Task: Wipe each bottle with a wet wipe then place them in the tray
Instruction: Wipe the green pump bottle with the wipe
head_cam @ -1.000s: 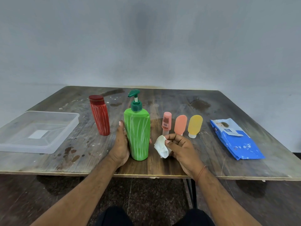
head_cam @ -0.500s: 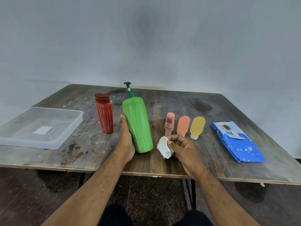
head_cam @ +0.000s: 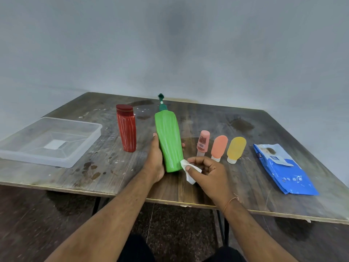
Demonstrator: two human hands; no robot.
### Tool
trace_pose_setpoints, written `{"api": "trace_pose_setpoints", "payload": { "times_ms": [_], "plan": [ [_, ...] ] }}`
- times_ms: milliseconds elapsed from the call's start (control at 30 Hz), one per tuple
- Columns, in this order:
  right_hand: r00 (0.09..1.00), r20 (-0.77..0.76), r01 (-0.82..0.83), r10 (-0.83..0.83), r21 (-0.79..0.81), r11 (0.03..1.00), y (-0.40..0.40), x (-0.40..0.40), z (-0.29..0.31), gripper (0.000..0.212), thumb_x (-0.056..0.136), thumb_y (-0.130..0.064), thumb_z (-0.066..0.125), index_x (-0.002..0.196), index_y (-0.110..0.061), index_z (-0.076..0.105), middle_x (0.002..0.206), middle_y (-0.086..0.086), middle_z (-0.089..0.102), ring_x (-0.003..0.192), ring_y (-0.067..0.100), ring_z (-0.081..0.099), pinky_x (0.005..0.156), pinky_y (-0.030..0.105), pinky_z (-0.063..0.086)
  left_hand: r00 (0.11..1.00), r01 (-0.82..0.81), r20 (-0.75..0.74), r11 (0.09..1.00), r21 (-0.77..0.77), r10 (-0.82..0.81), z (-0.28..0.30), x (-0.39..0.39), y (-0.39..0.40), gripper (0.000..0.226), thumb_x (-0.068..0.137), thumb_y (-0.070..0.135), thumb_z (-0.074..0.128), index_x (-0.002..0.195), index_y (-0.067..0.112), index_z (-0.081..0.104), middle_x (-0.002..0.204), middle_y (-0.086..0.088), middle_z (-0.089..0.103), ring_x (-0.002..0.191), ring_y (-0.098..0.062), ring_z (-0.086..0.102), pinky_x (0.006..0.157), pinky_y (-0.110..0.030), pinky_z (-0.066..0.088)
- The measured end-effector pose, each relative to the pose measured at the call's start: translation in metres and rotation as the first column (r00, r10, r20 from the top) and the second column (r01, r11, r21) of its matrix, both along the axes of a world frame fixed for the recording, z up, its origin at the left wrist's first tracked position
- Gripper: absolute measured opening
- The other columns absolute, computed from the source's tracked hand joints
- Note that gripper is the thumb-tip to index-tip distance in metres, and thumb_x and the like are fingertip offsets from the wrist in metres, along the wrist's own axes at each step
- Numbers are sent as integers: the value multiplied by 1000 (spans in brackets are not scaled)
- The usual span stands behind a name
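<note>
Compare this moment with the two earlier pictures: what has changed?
The left hand has tilted the green pump bottle from upright to leaning, pump away. The right hand has brought the wet wipe against its lower side. Red bottle, three small bottles, tray and wipes pack stayed put.

Bottles: five in all. One green pump bottle (head_cam: 169, 142), tall. One red bottle (head_cam: 127, 128), capped. Three small squeeze bottles standing on their caps in a row: one pink (head_cam: 202, 142), one orange (head_cam: 218, 147), one yellow (head_cam: 235, 149).
Wipes: one white wet wipe (head_cam: 188, 171) out of its pack. One blue wipe pack (head_cam: 285, 169).
Trays: one, clear plastic tray (head_cam: 75, 159).
Counter (head_cam: 113, 167): one, dark wood.
Hands: two, left hand (head_cam: 154, 161) and right hand (head_cam: 207, 172).
</note>
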State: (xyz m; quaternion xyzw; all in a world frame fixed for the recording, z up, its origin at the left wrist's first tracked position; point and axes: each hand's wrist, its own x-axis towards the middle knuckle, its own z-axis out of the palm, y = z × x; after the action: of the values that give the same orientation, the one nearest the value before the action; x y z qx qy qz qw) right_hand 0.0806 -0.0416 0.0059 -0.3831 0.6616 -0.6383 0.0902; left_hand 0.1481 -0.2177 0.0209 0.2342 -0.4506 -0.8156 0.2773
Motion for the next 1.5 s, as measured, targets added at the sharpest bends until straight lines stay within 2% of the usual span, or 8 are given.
{"api": "trace_pose_setpoints", "payload": {
  "times_ms": [200,400,700,900,1033,1167,1367,1500],
  "plan": [
    [869,-480,100,-121,-70,993,-13,-2,-4,14,89,-11,87,100,-19,86,95,-12,75,90,9,73,79,23,56,998,49,-30,998,-46,-50,-3,-1,2,84,103,72,17,129,7,65,108,-22,73,97,-38,73,92,-56,58],
    [649,-756,109,-91,-26,994,-27,-2,-15,11,95,-18,77,103,-17,84,97,-2,73,99,17,76,88,28,60,998,50,-22,997,-60,-52,-7,-3,2,91,100,76,13,117,6,69,98,-16,74,78,-29,72,71,-42,62],
    [544,-834,121,-90,-28,992,-33,2,-13,8,96,-14,76,101,-13,81,98,2,72,90,22,71,80,35,59,999,42,-18,991,-123,-45,-9,-1,6,92,100,76,13,114,5,70,95,-17,75,80,-29,72,75,-40,62],
    [537,-843,97,-40,15,995,-30,6,-13,11,90,-14,78,100,-18,80,101,-2,70,87,22,64,99,12,37,999,45,5,994,-100,-45,-6,0,8,93,98,79,15,103,6,73,90,-18,75,79,-31,72,80,-43,60],
    [570,-822,61,-7,34,998,-27,7,-14,25,85,-9,79,109,-17,80,109,-2,71,96,18,66,99,18,48,1000,23,-5,995,-93,-24,-8,1,6,97,96,81,16,107,3,72,89,-20,74,77,-31,72,79,-44,60],
    [640,-760,137,-112,-31,990,-27,3,-14,16,89,-14,79,105,-16,78,107,-5,73,102,14,72,89,29,58,1000,15,-10,994,-107,-16,-10,0,7,97,91,83,21,113,3,71,97,-22,75,82,-33,72,83,-46,59],
    [586,-809,76,-36,11,997,-28,5,-12,14,88,-14,79,101,-20,81,98,-4,68,89,17,66,89,20,51,1000,30,-4,995,-90,-31,-10,0,8,104,91,86,19,113,-2,71,94,-26,73,79,-34,72,75,-42,61],
    [591,-800,153,-104,-16,988,-30,3,-15,12,91,-14,72,100,-18,79,98,-2,68,90,21,68,80,37,58,1000,25,-6,996,-82,-26,-8,0,10,99,95,82,19,114,0,71,98,-24,74,82,-33,72,78,-43,60]
  ]
}}
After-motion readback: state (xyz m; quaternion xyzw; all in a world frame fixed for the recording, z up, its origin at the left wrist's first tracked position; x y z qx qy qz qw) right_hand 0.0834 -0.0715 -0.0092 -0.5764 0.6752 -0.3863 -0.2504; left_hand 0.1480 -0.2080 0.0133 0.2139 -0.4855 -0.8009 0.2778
